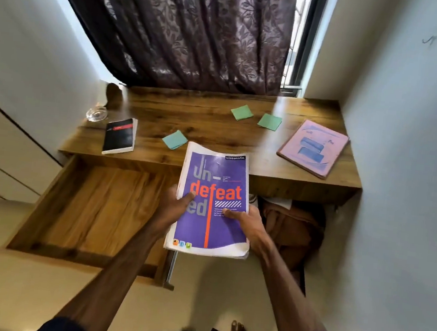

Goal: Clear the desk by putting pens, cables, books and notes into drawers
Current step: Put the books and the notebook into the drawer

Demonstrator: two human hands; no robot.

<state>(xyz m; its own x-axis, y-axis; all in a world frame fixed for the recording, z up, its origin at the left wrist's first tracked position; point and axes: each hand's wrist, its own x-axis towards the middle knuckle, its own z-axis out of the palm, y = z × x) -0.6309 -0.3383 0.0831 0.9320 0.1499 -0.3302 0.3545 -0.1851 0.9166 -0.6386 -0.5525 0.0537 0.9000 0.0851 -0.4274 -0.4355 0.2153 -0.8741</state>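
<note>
purple notebook (207, 231): small print unreadable | brown bundle (291, 225) under desk (211, 122): half hidden, perhaps bag
</note>
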